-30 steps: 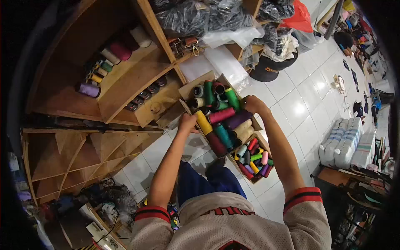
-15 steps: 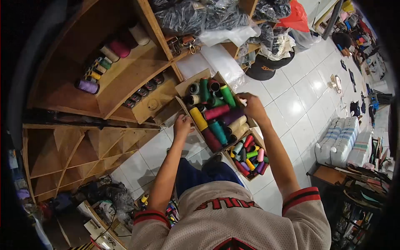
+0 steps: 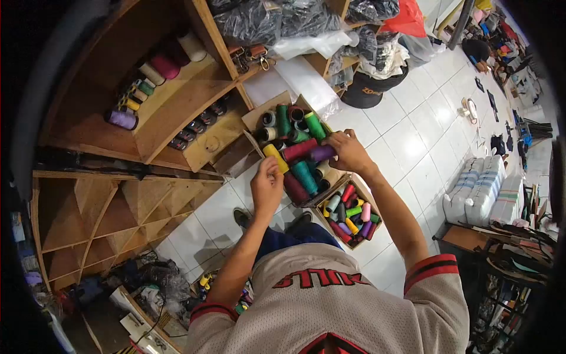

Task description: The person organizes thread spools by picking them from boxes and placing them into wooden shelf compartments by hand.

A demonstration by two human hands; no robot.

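Left hand [image 3: 268, 184] by yellow spool [image 3: 275, 158], right hand [image 3: 350, 153] over purple spool [image 3: 321, 154], amid crowded spools [image 3: 304, 176], fingers' grip unclear.

We cannot see the right end of the purple thread spool [image 3: 321, 154], under the right hand [image 3: 350, 152] at the cardboard box's [image 3: 253, 120] right edge. Whether the left hand [image 3: 267, 184] touches the yellow thread spool [image 3: 275, 158], we cannot tell. Our view cuts off the black plastic bags [image 3: 250, 25] above.
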